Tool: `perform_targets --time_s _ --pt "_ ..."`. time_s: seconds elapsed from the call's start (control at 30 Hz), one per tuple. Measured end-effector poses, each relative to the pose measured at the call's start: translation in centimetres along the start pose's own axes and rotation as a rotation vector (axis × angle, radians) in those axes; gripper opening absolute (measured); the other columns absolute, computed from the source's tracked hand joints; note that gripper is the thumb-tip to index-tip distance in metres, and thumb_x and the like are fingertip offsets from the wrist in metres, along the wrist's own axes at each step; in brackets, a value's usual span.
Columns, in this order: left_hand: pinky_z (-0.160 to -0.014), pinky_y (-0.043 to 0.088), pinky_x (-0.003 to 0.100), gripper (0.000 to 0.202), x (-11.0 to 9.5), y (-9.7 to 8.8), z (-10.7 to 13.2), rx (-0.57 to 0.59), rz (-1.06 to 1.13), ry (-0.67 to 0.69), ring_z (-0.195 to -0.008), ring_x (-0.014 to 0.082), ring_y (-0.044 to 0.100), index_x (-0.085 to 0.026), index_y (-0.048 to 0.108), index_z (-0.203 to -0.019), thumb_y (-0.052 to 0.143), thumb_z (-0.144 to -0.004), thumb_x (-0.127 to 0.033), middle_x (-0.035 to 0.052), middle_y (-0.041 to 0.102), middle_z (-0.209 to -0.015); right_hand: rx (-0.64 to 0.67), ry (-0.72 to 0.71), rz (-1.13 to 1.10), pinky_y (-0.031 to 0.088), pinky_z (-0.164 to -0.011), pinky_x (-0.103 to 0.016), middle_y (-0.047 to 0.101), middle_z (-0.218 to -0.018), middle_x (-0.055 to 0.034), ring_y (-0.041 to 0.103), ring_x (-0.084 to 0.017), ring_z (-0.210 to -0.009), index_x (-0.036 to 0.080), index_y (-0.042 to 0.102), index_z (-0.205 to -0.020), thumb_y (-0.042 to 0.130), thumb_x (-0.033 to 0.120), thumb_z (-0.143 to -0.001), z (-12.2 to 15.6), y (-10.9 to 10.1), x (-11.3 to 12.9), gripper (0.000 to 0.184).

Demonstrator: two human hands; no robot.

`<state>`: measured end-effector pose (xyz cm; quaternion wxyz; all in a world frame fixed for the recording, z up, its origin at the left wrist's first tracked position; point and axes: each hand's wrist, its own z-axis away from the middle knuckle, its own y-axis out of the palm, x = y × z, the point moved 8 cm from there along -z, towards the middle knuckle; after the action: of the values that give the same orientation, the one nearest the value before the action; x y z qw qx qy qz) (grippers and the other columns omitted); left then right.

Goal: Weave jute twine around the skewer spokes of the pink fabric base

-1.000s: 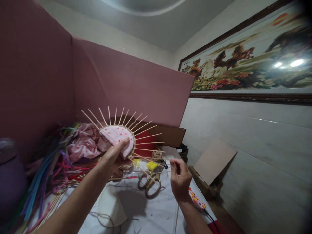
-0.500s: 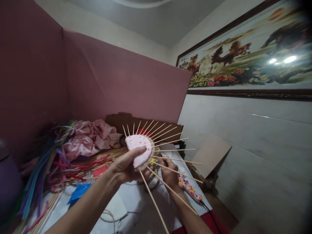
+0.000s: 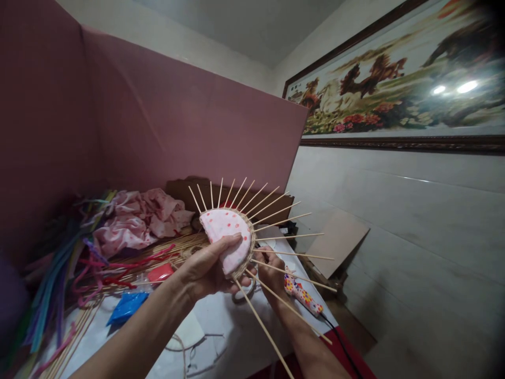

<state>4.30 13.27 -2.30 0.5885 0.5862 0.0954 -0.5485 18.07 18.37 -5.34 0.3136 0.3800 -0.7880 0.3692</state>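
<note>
My left hand [image 3: 211, 263] grips a half-round piece [image 3: 226, 234] covered in pale pink cloth with red dots, thumb on its face and fingers beneath. A braided twine edging runs round its curved rim, and thin wooden sticks [image 3: 290, 237] fan outward from it. Close to the rim's right side, my right hand [image 3: 272, 271] is closed, thumb and fingertips pinched together behind the sticks. What that pinch holds, if anything, cannot be made out. Just right of this hand lies a flower-patterned glue gun [image 3: 302, 295] with a black cord.
Crumpled pink dotted cloth [image 3: 138, 218], coloured pipe cleaners [image 3: 59, 279] and loose sticks [image 3: 74, 337] crowd the table's left. A blue packet [image 3: 127, 308] and a red packet [image 3: 160, 272] lie nearer. Behind stand a cardboard box [image 3: 179, 187] and a pink panel [image 3: 189, 116].
The half-round piece and both hands appear slightly further right, and the piece's face shows a little larger. The camera view has shifted slightly. My left hand keeps its hold.
</note>
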Motion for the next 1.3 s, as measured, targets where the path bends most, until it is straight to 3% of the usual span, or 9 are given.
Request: perform_targets --time_s 0.2,0.33,0.5,0.7,0.93,1.1,1.3 --pt "-0.032 0.04 0.023 0.031 0.2 -0.2 -0.2 0.0 -0.031 -0.009 -0.043 0.0193 0.059 -0.009 0.063 -0.078 0.061 -0.07 -0.039 0.0129 0.065 -0.061 -0.036 0.001 0.029 0.032 -0.048 -0.022 0.062 -0.06 -0.0001 0.051 -0.014 -0.051 0.018 0.061 -0.071 0.045 0.042 -0.079 -0.2 -0.3 -0.3 0.03" --pt "-0.035 0.042 0.022 0.022 -0.1 -0.7 -0.4 -0.085 0.018 0.037 -0.044 0.0171 0.059 -0.011 0.063 -0.075 0.064 -0.069 -0.032 0.0092 0.065 -0.057 -0.036 0.015 0.016 0.032 -0.047 -0.022 0.061 -0.058 0.0 0.05 -0.013 -0.05 0.018 0.06 -0.068 0.045 0.043 -0.078 -0.2 -0.2 -0.5 0.031" --pt "-0.031 0.035 0.02 0.021 -0.6 -0.7 -0.4 -0.072 -0.004 0.06 -0.047 0.0173 0.059 -0.012 0.063 -0.076 0.063 -0.069 -0.032 0.0104 0.066 -0.063 -0.059 -0.015 0.019 0.033 -0.049 -0.022 0.06 -0.058 -0.0006 0.05 -0.014 -0.052 0.017 0.059 -0.07 0.046 0.043 -0.079 -0.5 -0.3 -0.6 0.031" --pt "-0.031 0.031 0.018 0.016 -2.6 -3.2 -0.1 -0.228 -0.037 0.16 -0.039 0.0135 0.055 -0.014 0.058 -0.068 0.066 -0.067 -0.028 0.0049 0.064 -0.056 -0.156 -0.02 0.001 0.037 -0.054 -0.023 0.062 -0.065 -0.0032 0.053 -0.015 -0.057 0.017 0.06 -0.076 0.046 0.046 -0.079 -1.0 -1.5 -0.9 0.033" --pt "-0.029 0.022 0.016 0.02 -4.7 -5.1 0.0 -0.241 -0.059 0.285 -0.038 0.0117 0.053 -0.014 0.055 -0.068 0.067 -0.065 -0.031 0.0053 0.062 -0.056 -0.378 -0.247 0.139 0.037 -0.052 -0.023 0.059 -0.062 -0.0029 0.052 -0.014 -0.052 0.016 0.054 -0.079 0.041 0.037 -0.085 0.3 -3.9 0.9 0.025" --pt "-0.027 0.02 0.016 0.023 -5.0 -6.2 0.1 -0.266 -0.046 0.281 -0.035 0.0108 0.05 -0.015 0.056 -0.067 0.067 -0.064 -0.035 0.0045 0.062 -0.054 -0.381 -0.392 0.19 0.039 -0.053 -0.023 0.06 -0.066 -0.0033 0.056 -0.016 -0.056 0.017 0.052 -0.083 0.04 0.03 -0.086 0.8 -3.8 1.7 0.019" --pt "-0.027 0.031 0.017 0.019 -5.2 -7.0 0.1 -0.312 -0.035 0.277 -0.037 0.0112 0.051 -0.013 0.059 -0.067 0.068 -0.063 -0.03 0.0063 0.063 -0.054 -0.398 -0.456 0.163 0.04 -0.057 -0.024 0.059 -0.069 -0.0024 0.056 -0.015 -0.06 0.017 0.051 -0.083 0.044 0.025 -0.085 0.9 -4.4 2.4 0.011"
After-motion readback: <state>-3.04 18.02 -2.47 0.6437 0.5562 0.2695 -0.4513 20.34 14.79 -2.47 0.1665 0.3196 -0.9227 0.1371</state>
